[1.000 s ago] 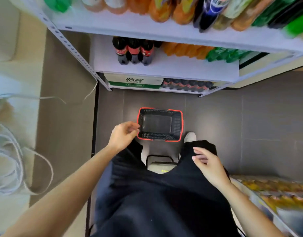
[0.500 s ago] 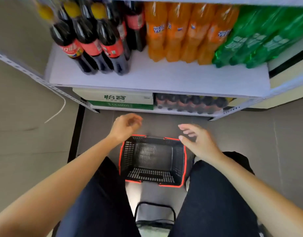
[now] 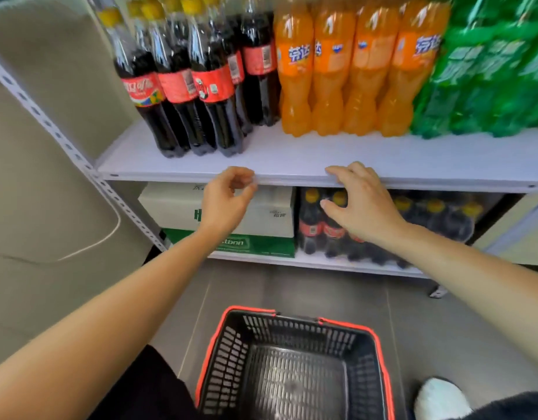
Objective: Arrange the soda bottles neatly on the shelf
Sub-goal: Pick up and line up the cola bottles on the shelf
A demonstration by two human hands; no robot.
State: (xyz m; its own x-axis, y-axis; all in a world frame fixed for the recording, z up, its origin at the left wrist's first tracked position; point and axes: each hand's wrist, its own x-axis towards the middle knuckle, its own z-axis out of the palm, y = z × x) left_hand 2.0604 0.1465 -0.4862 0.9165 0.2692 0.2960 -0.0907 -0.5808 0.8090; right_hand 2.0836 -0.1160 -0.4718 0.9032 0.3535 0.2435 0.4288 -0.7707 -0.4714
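As the left hand (image 3: 228, 204), grip loosely curled, and right hand (image 3: 363, 204), grip spread, hover empty by the shelf (image 3: 322, 159), straightening the cola bottles (image 3: 183, 95) likely comes next.

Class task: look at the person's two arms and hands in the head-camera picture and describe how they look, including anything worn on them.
The left arm and right arm are both bare as far as the frame shows, with no sleeve in view. The left hand and right hand wear no gloves, and no watch, bracelet or ring is visible.
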